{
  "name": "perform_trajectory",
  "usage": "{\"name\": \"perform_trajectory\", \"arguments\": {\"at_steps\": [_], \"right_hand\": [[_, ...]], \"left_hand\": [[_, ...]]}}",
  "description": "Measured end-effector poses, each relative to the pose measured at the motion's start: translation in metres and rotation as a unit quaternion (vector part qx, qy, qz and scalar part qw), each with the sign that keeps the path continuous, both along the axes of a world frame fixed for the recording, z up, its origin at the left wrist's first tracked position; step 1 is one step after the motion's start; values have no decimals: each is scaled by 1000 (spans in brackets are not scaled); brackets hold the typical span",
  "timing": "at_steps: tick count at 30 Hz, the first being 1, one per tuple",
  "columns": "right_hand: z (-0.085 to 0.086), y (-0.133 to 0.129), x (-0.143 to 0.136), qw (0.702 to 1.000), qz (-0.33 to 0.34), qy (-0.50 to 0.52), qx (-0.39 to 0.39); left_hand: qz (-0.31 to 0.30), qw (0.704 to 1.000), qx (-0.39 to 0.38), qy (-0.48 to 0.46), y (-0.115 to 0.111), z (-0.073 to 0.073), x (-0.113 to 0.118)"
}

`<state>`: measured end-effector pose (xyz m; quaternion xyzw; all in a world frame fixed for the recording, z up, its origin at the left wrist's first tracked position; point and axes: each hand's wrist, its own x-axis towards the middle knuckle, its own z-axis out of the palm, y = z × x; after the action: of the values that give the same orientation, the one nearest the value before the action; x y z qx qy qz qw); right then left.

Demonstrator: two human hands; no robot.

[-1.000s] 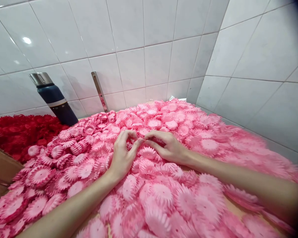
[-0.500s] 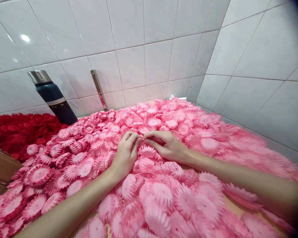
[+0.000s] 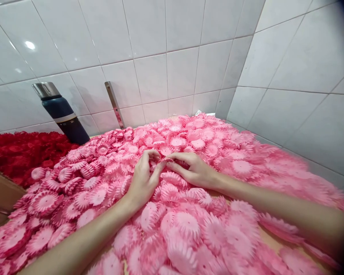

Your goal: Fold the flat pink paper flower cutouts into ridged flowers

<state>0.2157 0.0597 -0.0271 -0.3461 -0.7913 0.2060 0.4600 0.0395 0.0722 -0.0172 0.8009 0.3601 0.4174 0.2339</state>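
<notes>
Left hand and right hand: can't tell either grip. Too many pink flowers to count. One bottle, writing too small.

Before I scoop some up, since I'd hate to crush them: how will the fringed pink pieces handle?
The pink pieces are probably light and bendable, given their thin, curled edges. They may slide apart, lying loosely heaped. Squeezing might crease their slender tips.

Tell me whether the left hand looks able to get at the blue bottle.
Probably yes: between the left hand and the blue bottle only low pink pieces show, nothing tall, though how far it must stretch is hard to judge.
</notes>
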Motion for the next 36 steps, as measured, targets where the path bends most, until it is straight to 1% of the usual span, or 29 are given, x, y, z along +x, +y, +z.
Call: {"name": "perform_trajectory", "arguments": {"at_steps": [3,6,10,14,17,20,22,25,28,32,36], "right_hand": [[2,-1,1,1000,6,3,-13],[2,-1,2,1000,0,0,-12],[2,-1,2,999,-46,14,-5],[2,-1,1,998,-50,39,-11],[1,0,1,994,-62,78,-37],[1,1,2,989,-82,98,-70],[2,0,3,989,-67,96,-85],[4,-1,3,991,-36,87,-100],[4,-1,2,991,-35,80,-103],[2,0,2,988,-35,98,-112],[0,0,3,983,-31,121,-135]], "left_hand": [[2,1000,12,10,0,1,-1],[15,1000,11,-4,-1,2,-1],[-21,1000,6,-10,-3,3,-1],[-25,999,4,-23,-2,3,-1],[-21,999,7,-40,-1,2,-1],[-2,999,17,-41,0,1,-2],[-7,999,21,-33,0,1,-2],[-33,999,21,-32,-2,2,-3],[-40,999,16,-30,-3,4,-3],[-42,999,5,-24,-4,5,-3],[-36,999,20,-25,-3,3,-3]]}}
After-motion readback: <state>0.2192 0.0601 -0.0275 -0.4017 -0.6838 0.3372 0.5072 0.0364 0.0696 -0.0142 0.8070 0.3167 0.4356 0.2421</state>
